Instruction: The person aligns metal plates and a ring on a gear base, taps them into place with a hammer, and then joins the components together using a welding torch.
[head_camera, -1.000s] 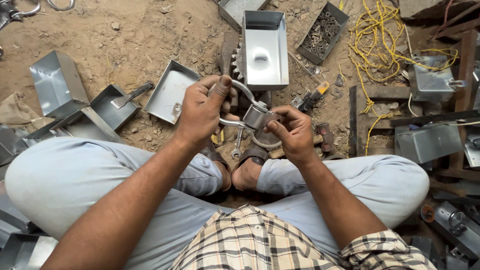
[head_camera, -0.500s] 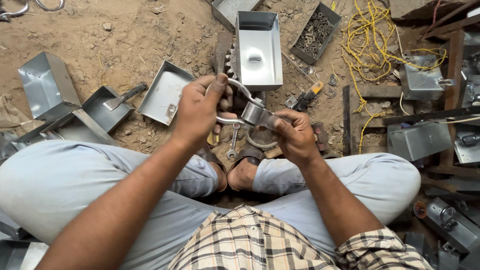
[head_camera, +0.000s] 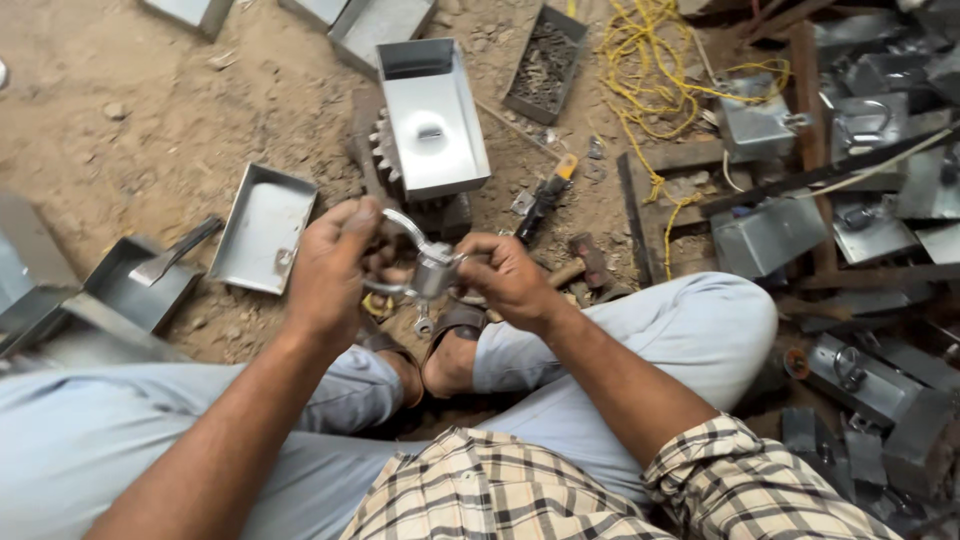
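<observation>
Metal padlock (head_camera: 432, 270) | left hand (head_camera: 330, 275), right hand (head_camera: 510, 280) gripping | trays crowd around

We have one view only, from a camera on the head, facing steeply down and close over our lap. Our hands (head_camera: 420, 270) meet at the centre of the frame, our knees fill the lower part, and the dirt floor (head_camera: 150, 120) fills the upper left.

Soft daylight, glare on metal tray (head_camera: 432, 120), edges maybe slightly blurred, stretched.
</observation>
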